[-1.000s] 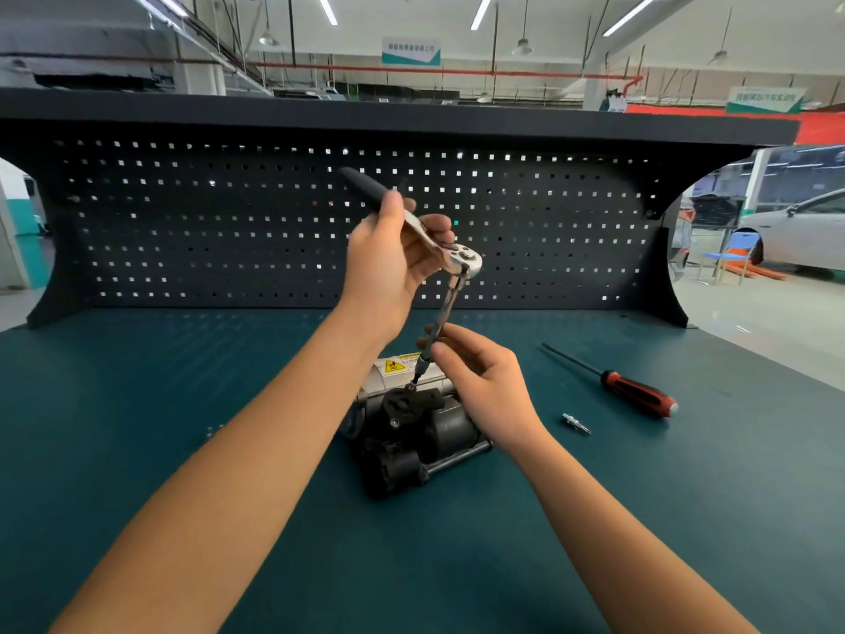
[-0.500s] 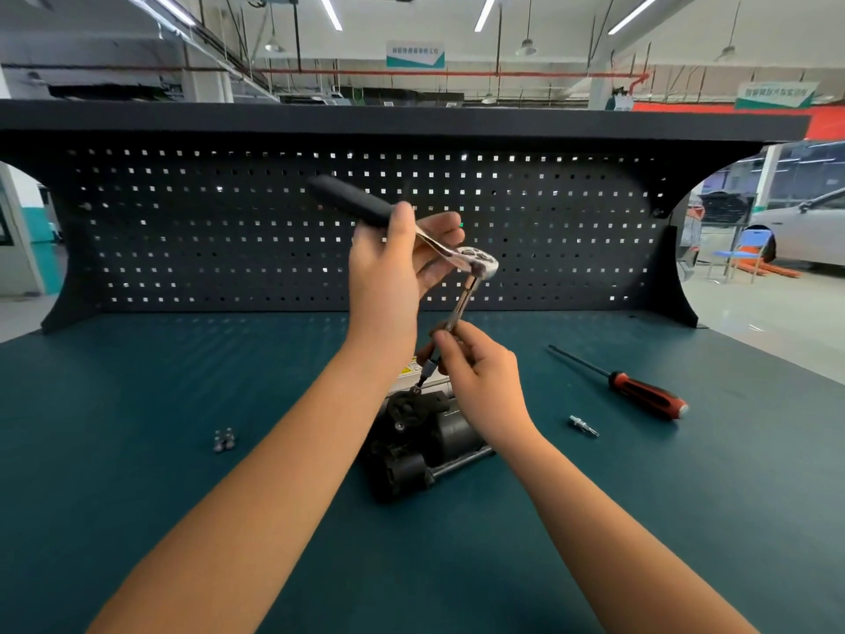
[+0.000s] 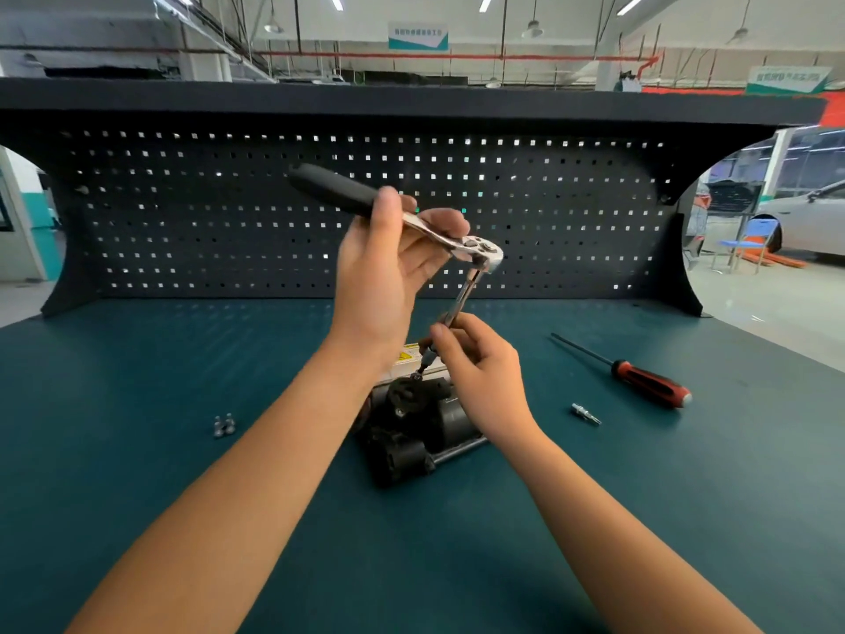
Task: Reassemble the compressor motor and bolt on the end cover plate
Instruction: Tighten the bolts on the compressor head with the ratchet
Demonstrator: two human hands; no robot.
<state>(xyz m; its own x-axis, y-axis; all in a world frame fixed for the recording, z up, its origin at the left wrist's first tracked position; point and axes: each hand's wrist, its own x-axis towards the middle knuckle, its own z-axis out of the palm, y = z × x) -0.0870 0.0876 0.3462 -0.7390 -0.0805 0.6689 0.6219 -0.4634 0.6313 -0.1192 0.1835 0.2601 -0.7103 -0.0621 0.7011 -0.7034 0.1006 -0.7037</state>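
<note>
A black compressor motor (image 3: 414, 432) lies on the teal bench (image 3: 183, 450), with a silver body and a yellow warning label behind it. My left hand (image 3: 384, 276) grips a ratchet wrench (image 3: 475, 249) by its shank, the black handle pointing up and left. A long extension bar (image 3: 464, 295) runs down from the ratchet head to a bolt on the motor's round black end cover (image 3: 404, 393). My right hand (image 3: 480, 363) pinches the lower part of that bar, just above the cover. The bar's tip is partly hidden by my fingers.
A red-handled screwdriver (image 3: 649, 384) lies to the right, with a small silver bit (image 3: 585, 414) near it. Two small silver bolts (image 3: 224, 425) sit to the left of my arm. A dark pegboard wall (image 3: 183, 221) closes the back of the bench.
The ratchet handle has swung left and lower in my left hand. My right hand stays on the extension bar at the cover. The view has tilted down slightly, bringing the loose bolts into sight.
</note>
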